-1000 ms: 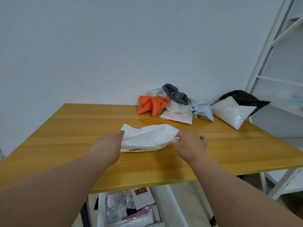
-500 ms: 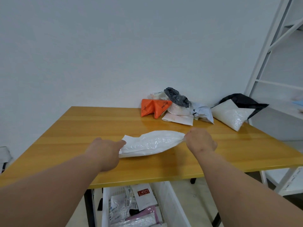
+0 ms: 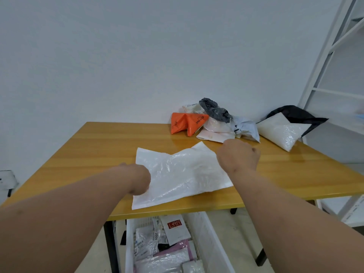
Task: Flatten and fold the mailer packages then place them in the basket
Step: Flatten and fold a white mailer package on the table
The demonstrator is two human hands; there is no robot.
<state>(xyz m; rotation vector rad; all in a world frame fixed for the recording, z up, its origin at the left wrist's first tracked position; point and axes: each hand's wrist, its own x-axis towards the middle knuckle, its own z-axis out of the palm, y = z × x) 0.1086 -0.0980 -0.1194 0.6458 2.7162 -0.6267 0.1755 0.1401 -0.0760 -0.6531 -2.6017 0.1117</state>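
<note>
Left hand (image 3: 137, 179) sits on the near-left edge of the white mailer (image 3: 181, 174), knuckles toward the camera; fingers are hidden, so whether it grips or only presses I cannot tell. Right hand (image 3: 239, 157) is at the mailer's far-right edge, fingers curled down and out of sight past the knuckles; grip there also cannot be told. The mailer lies on the table (image 3: 78, 154), toward the near edge, between the two hands.

Change from half a second ago: then the mailer was a narrow, bunched strip stretched between the hands. Now it is spread wide and lies much flatter, a rough rectangle with its near-left corner close to the table edge. The left hand has come nearer the camera; the right hand has gone farther back.

Counts: one mailer in hand. One pile (image 3: 214, 123) of crumpled mailers at the far right of the table, at least five pieces: one orange (image 3: 186, 123), one dark grey, the rest pale. One white bubble mailer (image 3: 281, 133) to the right of the pile, lying on a black bag (image 3: 295, 113). One white basket (image 3: 208, 237) under the table's near edge, holding several flattened mailers; exact number not clear. One white rack (image 3: 332, 56) at far right.
</note>
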